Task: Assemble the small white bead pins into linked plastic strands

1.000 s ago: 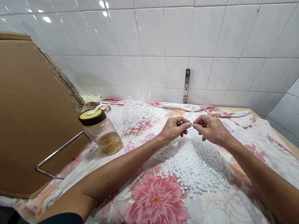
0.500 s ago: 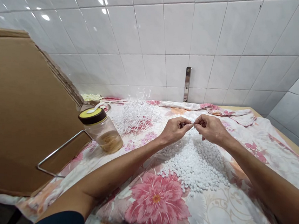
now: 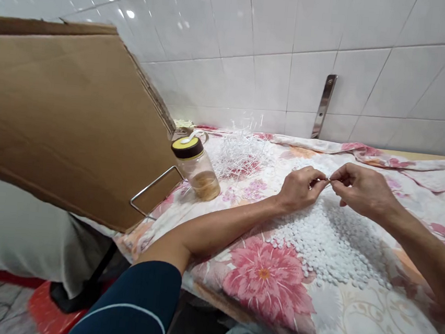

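Note:
Above a heap of small white beads (image 3: pixel 329 245), my left hand (image 3: pixel 303 188) and my right hand (image 3: pixel 362 191) meet fingertip to fingertip. Both are pinched closed at the same spot, on something too small to make out. The beads are spread over a floral cloth (image 3: pixel 270 282). Left of my hands lies a loose tangle of thin white strands (image 3: pixel 241 155).
A jar (image 3: pixel 201 178) with a yellow and brown lid holds brownish liquid. A large cardboard sheet (image 3: pixel 73 121) leans at the left, with a metal wire frame (image 3: pixel 153 186) at its lower corner. A metal bracket (image 3: pixel 324 106) is on the tiled wall.
The view has swung left and tilted, so my hands, beads and jar appear farther right. A red object and grey fabric now show at lower left. My hands stay pinched together.

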Motion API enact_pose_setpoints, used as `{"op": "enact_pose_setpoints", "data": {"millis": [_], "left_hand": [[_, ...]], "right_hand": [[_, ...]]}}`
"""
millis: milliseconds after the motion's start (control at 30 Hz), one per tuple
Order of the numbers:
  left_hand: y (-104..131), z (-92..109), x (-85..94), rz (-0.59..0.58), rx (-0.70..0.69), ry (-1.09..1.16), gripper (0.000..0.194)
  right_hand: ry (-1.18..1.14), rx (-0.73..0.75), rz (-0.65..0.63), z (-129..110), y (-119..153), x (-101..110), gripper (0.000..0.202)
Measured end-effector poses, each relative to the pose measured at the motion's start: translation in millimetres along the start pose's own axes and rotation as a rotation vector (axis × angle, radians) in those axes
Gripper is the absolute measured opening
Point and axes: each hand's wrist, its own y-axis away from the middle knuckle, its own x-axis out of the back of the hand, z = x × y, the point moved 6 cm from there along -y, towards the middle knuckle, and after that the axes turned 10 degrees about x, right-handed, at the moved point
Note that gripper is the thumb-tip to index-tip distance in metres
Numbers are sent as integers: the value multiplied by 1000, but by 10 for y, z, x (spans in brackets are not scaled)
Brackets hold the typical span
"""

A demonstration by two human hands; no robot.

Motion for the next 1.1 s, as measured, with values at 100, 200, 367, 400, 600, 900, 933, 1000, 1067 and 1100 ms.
{"op": "enact_pose_setpoints", "data": {"millis": [100,200,367,400,600,900,933,1000,1067,1100], "left_hand": [[55,13,-75,-22,-74,-12,10],[54,19,-83,-28,-91,9,8],[4,-20,-61,-38,-37,69,6],[1,-25,-61,-45,-22,81,6],[55,33,-116,-153,-63,104,6],[159,47,-176,-226,-119,35,15],[153,39,-176,-227,-104,40,15],[135,32,-174,-231,-77,50,14],[114,36,-171,-240,-52,67,14],[104,40,-169,-245,-37,75,13]], "right_hand": [[-20,-29,-1,41,17,-9,11],[-25,33,11,5,13,27,15],[-23,136,-8,-78,6,108,9],[-20,140,-9,-84,25,117,8],[-66,155,108,-12,330,85,2],[-56,197,264,84,527,-34,6],[-51,219,261,79,526,-56,8],[-49,258,257,83,528,-96,10],[-41,293,243,97,533,-131,12],[-34,307,244,104,536,-136,13]]}}
